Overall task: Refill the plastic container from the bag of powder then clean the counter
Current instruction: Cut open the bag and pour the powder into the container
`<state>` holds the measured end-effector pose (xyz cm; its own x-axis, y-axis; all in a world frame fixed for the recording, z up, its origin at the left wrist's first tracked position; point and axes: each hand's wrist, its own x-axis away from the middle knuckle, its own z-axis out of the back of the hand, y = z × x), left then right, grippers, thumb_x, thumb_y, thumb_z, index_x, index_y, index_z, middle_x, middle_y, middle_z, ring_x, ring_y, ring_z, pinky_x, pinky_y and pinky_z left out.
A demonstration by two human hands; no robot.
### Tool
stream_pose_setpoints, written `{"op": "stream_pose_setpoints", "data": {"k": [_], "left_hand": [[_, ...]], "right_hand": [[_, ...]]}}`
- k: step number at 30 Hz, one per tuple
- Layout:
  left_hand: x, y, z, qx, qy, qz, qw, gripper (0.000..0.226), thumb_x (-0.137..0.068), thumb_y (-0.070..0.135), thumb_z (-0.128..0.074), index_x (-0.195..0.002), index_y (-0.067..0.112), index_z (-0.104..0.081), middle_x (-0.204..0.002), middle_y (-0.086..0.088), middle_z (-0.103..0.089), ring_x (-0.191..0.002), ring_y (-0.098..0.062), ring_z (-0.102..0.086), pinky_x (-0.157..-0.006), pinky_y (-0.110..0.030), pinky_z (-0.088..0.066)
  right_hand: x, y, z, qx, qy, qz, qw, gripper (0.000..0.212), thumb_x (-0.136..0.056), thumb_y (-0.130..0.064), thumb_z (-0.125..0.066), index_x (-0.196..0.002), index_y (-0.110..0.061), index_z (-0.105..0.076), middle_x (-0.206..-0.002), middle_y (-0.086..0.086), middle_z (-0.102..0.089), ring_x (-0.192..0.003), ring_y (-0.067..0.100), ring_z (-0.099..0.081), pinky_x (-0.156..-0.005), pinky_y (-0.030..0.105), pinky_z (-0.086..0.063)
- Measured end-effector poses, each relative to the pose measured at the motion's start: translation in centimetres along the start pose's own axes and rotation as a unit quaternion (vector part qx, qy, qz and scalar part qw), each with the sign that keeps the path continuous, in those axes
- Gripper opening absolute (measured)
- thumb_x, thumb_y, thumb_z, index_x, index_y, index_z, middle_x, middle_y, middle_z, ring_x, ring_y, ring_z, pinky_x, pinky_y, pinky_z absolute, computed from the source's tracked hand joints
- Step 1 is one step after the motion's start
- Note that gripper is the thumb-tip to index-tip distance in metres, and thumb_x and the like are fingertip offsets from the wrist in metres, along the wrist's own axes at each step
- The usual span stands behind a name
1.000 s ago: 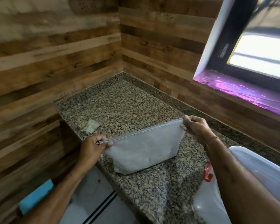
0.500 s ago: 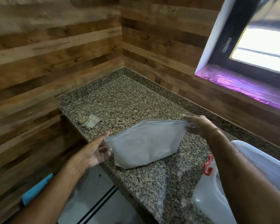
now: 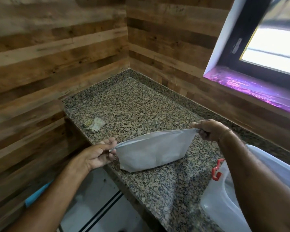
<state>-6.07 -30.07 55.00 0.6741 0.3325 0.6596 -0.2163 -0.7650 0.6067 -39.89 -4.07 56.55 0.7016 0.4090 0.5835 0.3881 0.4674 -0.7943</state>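
A white bag of powder (image 3: 151, 152) stands upright on the speckled granite counter (image 3: 136, 108), close to its front edge. My left hand (image 3: 99, 154) pinches the bag's top left corner. My right hand (image 3: 208, 130) pinches the top right corner, and the zip edge is stretched between them. A translucent plastic container (image 3: 219, 200) with a red latch (image 3: 216, 169) sits at the lower right, partly hidden behind my right forearm.
A small crumpled wrapper (image 3: 95, 125) lies on the counter's left side. Wood-panelled walls close the corner at left and back. A window with a purple-lit sill (image 3: 251, 87) is at upper right. Below the counter edge are white floor and a blue object (image 3: 37, 195).
My left hand let go of the bag's left corner half a second ago and has now pinched it again. The bag's top edge is stretched taut once more.
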Motion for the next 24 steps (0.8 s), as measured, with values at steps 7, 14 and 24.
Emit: {"op": "stream_pose_setpoints", "data": {"k": [7, 14, 24], "left_hand": [[1.0, -1.0, 2.6, -0.111, -0.095, -0.092, 0.985, 0.063, -0.072, 0.019, -0.091, -0.128, 0.021, -0.063, -0.112, -0.009, -0.056, -0.059, -0.011, -0.06, -0.049, -0.017, -0.053], [-0.3, -2.4, 3.4, -0.034, -0.08, 0.085, 0.993, 0.061, -0.096, 0.055, -0.053, -0.133, 0.007, -0.051, -0.133, -0.042, -0.058, -0.106, -0.042, -0.072, -0.078, -0.043, -0.063], [-4.4, -3.1, 0.7, -0.14, 0.097, -0.026, 0.985, 0.015, -0.105, 0.002, -0.05, -0.114, 0.003, -0.063, -0.072, -0.01, -0.074, -0.036, -0.009, -0.06, -0.032, -0.017, -0.045]], "right_hand": [[0.9, 0.2, 0.8, 0.046, -0.061, -0.012, 0.997, 0.024, -0.109, -0.022, -0.051, -0.112, -0.013, -0.073, -0.069, 0.001, -0.05, -0.042, 0.003, -0.04, -0.036, 0.012, -0.037], [0.0, 0.4, 1.2, 0.068, -0.125, -0.051, 0.988, 0.02, -0.107, -0.007, -0.052, -0.103, 0.0, -0.07, -0.078, 0.003, -0.047, -0.054, 0.005, -0.035, -0.041, 0.012, -0.039], [-1.1, 0.7, -1.0, 0.098, -0.038, 0.0, 0.994, 0.024, -0.107, -0.017, -0.056, -0.105, -0.002, -0.074, -0.076, 0.01, -0.063, -0.035, 0.0, -0.037, -0.031, 0.012, -0.032]]}}
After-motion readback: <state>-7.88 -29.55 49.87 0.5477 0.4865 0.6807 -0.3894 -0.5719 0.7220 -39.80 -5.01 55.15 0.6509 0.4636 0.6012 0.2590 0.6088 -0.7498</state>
